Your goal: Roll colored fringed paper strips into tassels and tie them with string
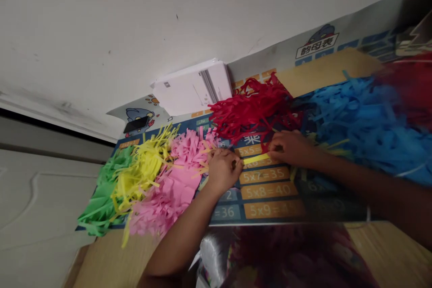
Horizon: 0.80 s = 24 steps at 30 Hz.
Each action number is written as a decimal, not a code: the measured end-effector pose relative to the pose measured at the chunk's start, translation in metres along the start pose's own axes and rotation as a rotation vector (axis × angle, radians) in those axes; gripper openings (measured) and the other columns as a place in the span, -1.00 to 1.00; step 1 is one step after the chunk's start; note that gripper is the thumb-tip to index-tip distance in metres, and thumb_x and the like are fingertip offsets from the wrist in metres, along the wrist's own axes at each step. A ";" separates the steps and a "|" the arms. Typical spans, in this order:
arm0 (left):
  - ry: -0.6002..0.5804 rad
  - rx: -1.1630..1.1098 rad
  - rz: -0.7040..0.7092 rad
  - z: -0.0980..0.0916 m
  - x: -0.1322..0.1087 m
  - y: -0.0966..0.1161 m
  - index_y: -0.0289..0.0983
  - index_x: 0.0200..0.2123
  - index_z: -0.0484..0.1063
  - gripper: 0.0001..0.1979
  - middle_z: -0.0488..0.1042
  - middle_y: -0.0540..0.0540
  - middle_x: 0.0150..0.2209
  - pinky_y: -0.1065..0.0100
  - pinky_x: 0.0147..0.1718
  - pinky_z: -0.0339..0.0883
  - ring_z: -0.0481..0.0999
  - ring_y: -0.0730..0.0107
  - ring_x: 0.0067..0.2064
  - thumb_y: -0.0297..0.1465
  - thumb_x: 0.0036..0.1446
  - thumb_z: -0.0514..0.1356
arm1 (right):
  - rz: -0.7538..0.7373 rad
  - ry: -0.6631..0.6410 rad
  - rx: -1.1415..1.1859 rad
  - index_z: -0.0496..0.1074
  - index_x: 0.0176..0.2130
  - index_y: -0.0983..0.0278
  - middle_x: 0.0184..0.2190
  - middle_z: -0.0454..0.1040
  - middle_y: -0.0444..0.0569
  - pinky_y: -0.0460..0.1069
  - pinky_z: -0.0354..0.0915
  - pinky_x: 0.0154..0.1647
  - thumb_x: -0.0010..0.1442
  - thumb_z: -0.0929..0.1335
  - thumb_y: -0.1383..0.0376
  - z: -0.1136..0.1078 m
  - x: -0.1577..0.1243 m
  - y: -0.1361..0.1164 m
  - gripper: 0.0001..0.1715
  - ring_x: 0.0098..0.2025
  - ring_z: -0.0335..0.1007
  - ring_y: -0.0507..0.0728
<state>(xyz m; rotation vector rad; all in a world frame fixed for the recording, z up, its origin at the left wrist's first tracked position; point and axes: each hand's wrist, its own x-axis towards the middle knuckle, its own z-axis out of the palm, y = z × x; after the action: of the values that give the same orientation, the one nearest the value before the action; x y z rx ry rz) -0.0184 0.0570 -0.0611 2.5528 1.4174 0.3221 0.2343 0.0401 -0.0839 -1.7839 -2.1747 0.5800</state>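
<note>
Between my two hands a narrow yellow paper strip [256,159] is stretched over the printed mat. My left hand [222,168] pinches its left end, with more yellow fringe poking out beyond the fingers. The right end is gripped by my right hand [286,147], fingers curled. Just behind the hands sits a heap of red fringed paper [253,108]. Pink fringed paper [184,184] lies beside my left hand, then yellow fringed paper [145,171] and green fringed paper [108,193] farther left. Blue fringed paper [364,121] spreads behind my right forearm.
A multiplication-table mat [270,191] covers the wooden table [381,252]. A stack of white boxes or sheets [192,87] stands against the wall [135,18]. A black phone-like object [137,124] lies at the back left. More red fringe [411,90] is at the far right.
</note>
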 end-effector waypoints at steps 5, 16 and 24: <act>-0.014 0.028 0.013 0.001 0.001 -0.002 -0.20 -0.41 0.51 -0.86 0.57 -0.06 -0.30 0.10 -0.09 0.17 0.47 0.19 -0.13 -0.31 0.19 0.25 | -0.010 0.029 -0.022 0.51 -0.41 0.21 -0.33 0.53 -0.10 0.05 0.02 -0.17 0.14 0.40 0.21 0.003 -0.001 0.001 -0.86 -0.19 0.38 0.15; 0.054 0.363 0.515 -0.007 -0.003 0.017 -0.18 -0.29 0.54 -0.77 0.57 -0.08 -0.26 -0.13 0.20 -0.08 0.38 0.15 -0.02 -0.36 0.33 0.09 | -0.636 0.177 -0.437 0.50 -0.38 0.30 -0.32 0.52 0.03 0.14 -0.05 -0.09 0.33 0.24 0.41 -0.004 -0.005 -0.022 -0.68 -0.16 0.23 0.17; 0.089 0.351 0.438 -0.007 0.004 0.022 -0.21 -0.32 0.54 -0.87 0.57 -0.12 -0.30 -0.12 0.15 0.02 0.40 0.12 -0.08 -0.33 0.18 0.20 | -0.519 0.174 -0.422 0.58 -0.40 0.24 -0.36 0.56 -0.03 0.10 -0.05 -0.19 0.23 0.36 0.30 -0.012 0.000 -0.022 -0.79 -0.21 0.31 0.14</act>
<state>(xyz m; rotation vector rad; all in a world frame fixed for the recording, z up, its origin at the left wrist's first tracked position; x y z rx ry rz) -0.0003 0.0494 -0.0483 3.1711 0.9962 0.2725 0.2207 0.0382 -0.0634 -1.2694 -2.6169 -0.1575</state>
